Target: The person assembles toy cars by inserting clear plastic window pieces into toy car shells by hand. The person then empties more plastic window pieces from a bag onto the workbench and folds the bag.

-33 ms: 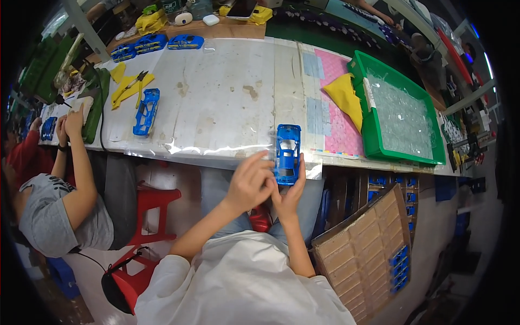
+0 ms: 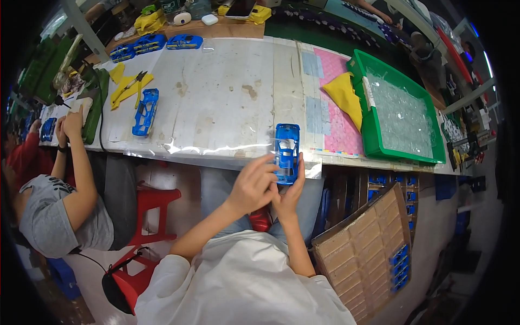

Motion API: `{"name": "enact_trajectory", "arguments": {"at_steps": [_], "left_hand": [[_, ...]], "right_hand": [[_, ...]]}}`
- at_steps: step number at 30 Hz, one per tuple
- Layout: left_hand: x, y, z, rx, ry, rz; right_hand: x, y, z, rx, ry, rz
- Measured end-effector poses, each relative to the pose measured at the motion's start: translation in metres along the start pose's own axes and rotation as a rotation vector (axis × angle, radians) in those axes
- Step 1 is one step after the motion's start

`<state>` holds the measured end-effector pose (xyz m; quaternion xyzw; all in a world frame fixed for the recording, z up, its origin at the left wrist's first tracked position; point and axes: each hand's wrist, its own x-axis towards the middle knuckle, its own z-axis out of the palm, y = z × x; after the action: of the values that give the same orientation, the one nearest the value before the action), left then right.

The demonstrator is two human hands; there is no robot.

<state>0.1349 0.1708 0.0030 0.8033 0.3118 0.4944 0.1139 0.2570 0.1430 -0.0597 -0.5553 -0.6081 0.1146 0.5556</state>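
Note:
My right hand (image 2: pixel 288 201) holds a blue toy car body (image 2: pixel 287 149) upright on end at the front edge of the table (image 2: pixel 227 116), its thumb and fingers along the lower part. Window openings show in the shell. Close against the car's left side is my left hand (image 2: pixel 250 187), with its fingers bent together. Something small and clear may be between these fingertips, but I cannot make it out. A second blue car body (image 2: pixel 145 112) lies to the left, beside yellow-handled pliers (image 2: pixel 135 86) on a yellow cloth (image 2: pixel 128 96).
A green tray (image 2: pixel 374 138) of clear plastic pieces stands on the right, with a yellow cloth (image 2: pixel 344 97) against it. Several blue cars (image 2: pixel 184 41) line the far left edge. Below right leans a divided cardboard box (image 2: pixel 357 244). A co-worker (image 2: pixel 70 211) sits left.
The fingers of my left hand have curled slightly and shifted a little at the car's side. The right hand and the car body stay nearly still.

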Motion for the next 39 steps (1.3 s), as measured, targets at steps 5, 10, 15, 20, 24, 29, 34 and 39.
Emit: {"name": "enact_trajectory", "arguments": {"at_steps": [5, 10, 15, 20, 24, 29, 34, 39], "left_hand": [[-0.008, -0.003, 0.017, -0.127, -0.143, -0.083], [-0.006, -0.004, 0.013, -0.057, -0.221, -0.01], [-0.006, -0.002, 0.008, 0.11, -0.305, 0.085], [-0.004, 0.002, 0.01, 0.109, -0.215, 0.068], [0.001, 0.005, 0.011, 0.016, -0.169, -0.026], [0.001, 0.005, 0.012, 0.05, -0.138, -0.035], [0.002, 0.0, 0.022, 0.121, -0.168, -0.003], [0.004, 0.002, 0.024, 0.115, -0.179, 0.003]], "right_hand": [[-0.001, 0.001, 0.001, 0.004, -0.005, -0.01], [0.0, 0.003, 0.003, 0.01, 0.023, -0.018], [-0.002, 0.004, 0.002, 0.025, 0.04, -0.005], [-0.002, 0.002, 0.002, 0.038, 0.038, -0.01], [-0.001, 0.004, 0.002, 0.058, 0.059, 0.008], [-0.001, 0.002, 0.002, 0.077, 0.063, 0.02], [0.0, 0.0, 0.002, 0.021, 0.052, 0.006], [-0.001, 0.001, 0.0, 0.031, 0.066, 0.003]]}}
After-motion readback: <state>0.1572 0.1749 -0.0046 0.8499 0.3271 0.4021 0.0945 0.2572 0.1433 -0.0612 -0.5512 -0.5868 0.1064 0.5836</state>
